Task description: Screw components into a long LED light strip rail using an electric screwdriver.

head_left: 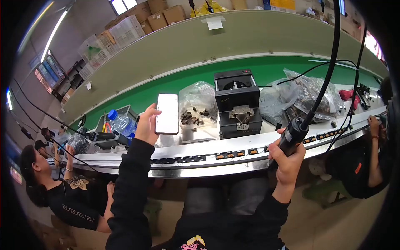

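Note:
My left hand [145, 125] is raised over the bench's near edge, its fingers closed around a smartphone [167, 112] with a bright white screen. In my right hand [288, 164] is a black electric screwdriver [293, 135], gripped around its body, with a thick black cable rising from its top. The tool's tip is hidden by the hand. Between my hands stands a black box-shaped machine [236, 98] with a metal fitting on its front. Left of it, small black parts [192, 118] lie on a clear plastic bag. Small black pieces [230, 155] with orange bits line the rail in front.
At right, plastic bags [310, 98] of dark parts lie behind the rail. A blue-capped water bottle [121, 121] is by a grey bin at left. Co-workers sit on both sides; one person [75, 196] is close at left. Cables hang at right, and a green panel backs the bench.

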`<state>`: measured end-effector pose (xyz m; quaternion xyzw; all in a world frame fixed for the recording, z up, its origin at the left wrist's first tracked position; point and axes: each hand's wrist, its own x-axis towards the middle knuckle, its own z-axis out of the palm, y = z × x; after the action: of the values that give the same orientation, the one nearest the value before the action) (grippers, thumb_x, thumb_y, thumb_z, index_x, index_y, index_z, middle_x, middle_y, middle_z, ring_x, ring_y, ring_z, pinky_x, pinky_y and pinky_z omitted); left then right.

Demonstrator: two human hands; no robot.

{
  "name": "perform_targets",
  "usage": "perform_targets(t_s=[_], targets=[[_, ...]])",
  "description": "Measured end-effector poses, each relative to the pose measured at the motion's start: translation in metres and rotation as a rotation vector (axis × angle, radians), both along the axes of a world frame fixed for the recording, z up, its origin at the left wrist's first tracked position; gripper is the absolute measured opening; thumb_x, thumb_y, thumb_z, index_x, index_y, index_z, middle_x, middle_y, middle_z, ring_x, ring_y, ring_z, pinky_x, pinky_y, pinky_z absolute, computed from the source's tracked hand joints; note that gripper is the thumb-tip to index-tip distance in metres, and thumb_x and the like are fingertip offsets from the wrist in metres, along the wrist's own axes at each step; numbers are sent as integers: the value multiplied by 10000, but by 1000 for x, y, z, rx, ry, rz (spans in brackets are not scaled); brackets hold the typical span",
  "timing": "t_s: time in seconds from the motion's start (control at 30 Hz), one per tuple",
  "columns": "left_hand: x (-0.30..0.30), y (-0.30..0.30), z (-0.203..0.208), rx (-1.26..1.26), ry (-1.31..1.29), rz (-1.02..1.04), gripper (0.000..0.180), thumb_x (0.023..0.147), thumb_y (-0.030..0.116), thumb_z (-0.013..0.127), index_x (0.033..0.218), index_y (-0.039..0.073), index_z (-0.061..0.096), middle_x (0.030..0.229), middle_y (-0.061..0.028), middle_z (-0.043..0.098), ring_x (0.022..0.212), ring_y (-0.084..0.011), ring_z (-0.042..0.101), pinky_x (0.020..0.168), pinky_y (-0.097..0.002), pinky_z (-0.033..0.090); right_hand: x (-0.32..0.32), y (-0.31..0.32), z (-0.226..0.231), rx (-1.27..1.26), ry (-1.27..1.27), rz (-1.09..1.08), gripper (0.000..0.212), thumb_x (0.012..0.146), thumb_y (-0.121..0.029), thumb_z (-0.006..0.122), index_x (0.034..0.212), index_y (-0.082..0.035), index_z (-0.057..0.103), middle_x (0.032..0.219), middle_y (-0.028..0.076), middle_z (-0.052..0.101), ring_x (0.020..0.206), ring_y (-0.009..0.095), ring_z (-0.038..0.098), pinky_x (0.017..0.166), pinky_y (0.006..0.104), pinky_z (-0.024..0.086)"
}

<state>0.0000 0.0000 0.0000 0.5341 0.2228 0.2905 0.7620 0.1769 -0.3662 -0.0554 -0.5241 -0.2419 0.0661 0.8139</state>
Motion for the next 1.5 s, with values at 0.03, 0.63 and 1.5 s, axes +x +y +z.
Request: perform_targets(t_s=[0.03, 0.63, 1.5], targets=[[2, 6, -2, 5, 17, -10, 520, 904, 112, 543, 1397, -48, 489, 1218, -169, 652, 1128, -294, 677, 967, -436, 581, 1, 0, 1, 3, -3, -1, 510, 804, -64, 801, 1248, 43, 572, 786, 66, 673, 649, 127, 620, 630, 266, 499], [-150, -57, -14, 968, 828, 567, 317, 857, 106, 725, 1145, -27, 722, 1021, -142, 758, 926, -211, 727, 817, -334, 561, 3, 1, 1, -29, -53, -32, 533, 855, -95, 728, 1311, 75, 512, 757, 48, 584, 608, 120, 530, 592, 263, 458], [-127, -61, -3, 1257, 641, 480, 105, 858, 22, 677, 939, -8, 737, 903, -158, 719, 816, -327, 677, 726, -380, 528, -4, -55, -15, -61, -122, -13, 525, 896, -125, 744, 1300, 31, 446, 721, 46, 533, 564, 126, 492, 551, 287, 456]])
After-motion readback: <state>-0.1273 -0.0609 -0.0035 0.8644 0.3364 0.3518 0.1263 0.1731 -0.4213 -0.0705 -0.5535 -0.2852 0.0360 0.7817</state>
